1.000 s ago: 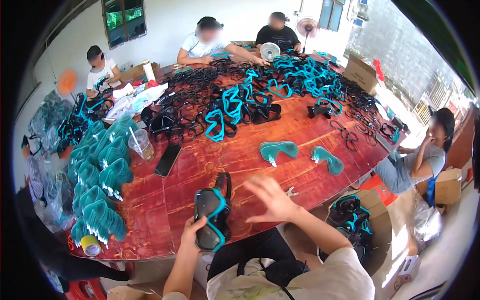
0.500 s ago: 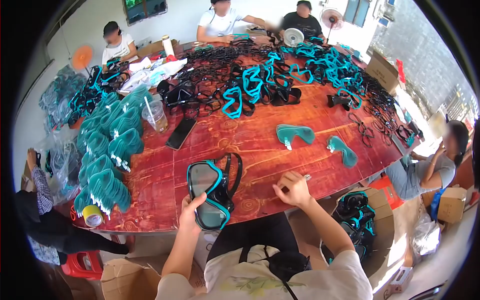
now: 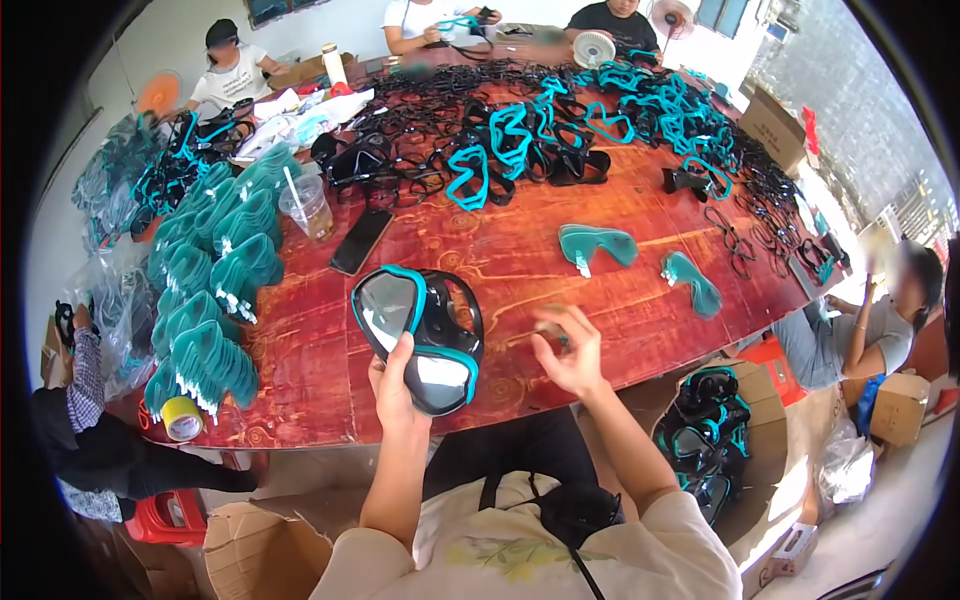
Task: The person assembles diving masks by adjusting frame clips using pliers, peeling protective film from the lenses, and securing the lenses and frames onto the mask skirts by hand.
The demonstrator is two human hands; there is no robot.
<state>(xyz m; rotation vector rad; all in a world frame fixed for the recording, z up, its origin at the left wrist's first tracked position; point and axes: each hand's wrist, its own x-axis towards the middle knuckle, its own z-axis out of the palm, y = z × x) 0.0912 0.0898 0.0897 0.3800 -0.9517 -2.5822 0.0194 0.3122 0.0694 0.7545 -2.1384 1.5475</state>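
A diving mask [image 3: 418, 335] with a black skirt, teal frame and grey lenses is gripped at its lower edge by my left hand [image 3: 398, 385], thumb on the front. The mask is tilted above the table near its front edge. To its right, my right hand [image 3: 572, 352] hovers over the wood with thumb and fingers apart, partly blurred; I see nothing held in it. Beyond that hand lie two teal lens-shaped pieces, one flat piece [image 3: 597, 247] and another piece [image 3: 692, 284], each with a white tab.
Stacked teal lens pieces [image 3: 215, 345], yellow tape [image 3: 182, 419], a phone [image 3: 361, 241] and a drink cup [image 3: 311, 212] are at left. Black straps and teal frames [image 3: 510, 140] crowd the back. A carton [image 3: 765, 420] holds finished-looking masks. Several people sit or stand around the table [image 3: 310, 400].
My left hand has raised the mask and turned it, so its lenses catch more light. My right hand has shifted slightly left and its curled fingers have spread.
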